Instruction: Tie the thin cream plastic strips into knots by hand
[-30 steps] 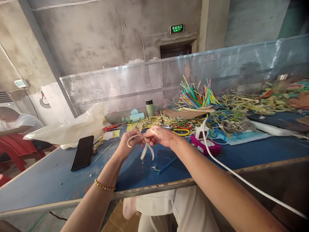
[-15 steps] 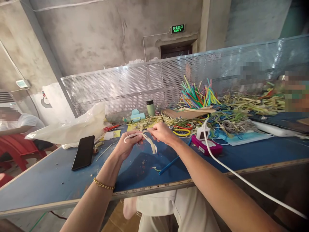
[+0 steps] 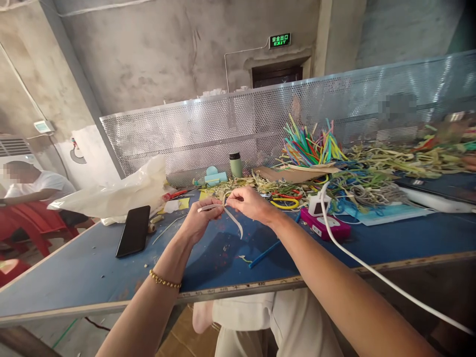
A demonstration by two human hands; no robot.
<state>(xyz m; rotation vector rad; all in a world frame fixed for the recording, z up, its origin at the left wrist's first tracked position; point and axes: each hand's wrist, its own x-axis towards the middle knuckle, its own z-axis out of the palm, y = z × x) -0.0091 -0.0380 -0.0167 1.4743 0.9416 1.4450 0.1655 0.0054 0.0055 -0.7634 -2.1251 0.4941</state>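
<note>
A pale, cream-coloured flat strip (image 3: 235, 224) is folded or crossed between my two hands above the blue table (image 3: 85, 277). My left hand (image 3: 199, 220) pinches it between thumb and fingers, and one end sticks out over the thumb. Close beside it, my right hand (image 3: 249, 203) is closed with fingertips on the upper part of the strip. The other end hangs down in a curve between the hands. Whether it is one strip or two I cannot tell. A blue stick (image 3: 263, 255) lies on the table below my right wrist.
A black phone (image 3: 133, 231) and a plastic bag (image 3: 122, 191) lie left. Behind my hands are dried plant scraps (image 3: 253, 183), a green bottle (image 3: 235, 165) and colourful stems (image 3: 310, 146). A magenta power block (image 3: 325, 225) with a white cable (image 3: 357, 267) is right. A person (image 3: 40, 181) sits far left.
The strip's hanging loop has become a single trailing end, and the end over my left thumb looks straighter. My hands stay close together. The whole view has shifted slightly.
</note>
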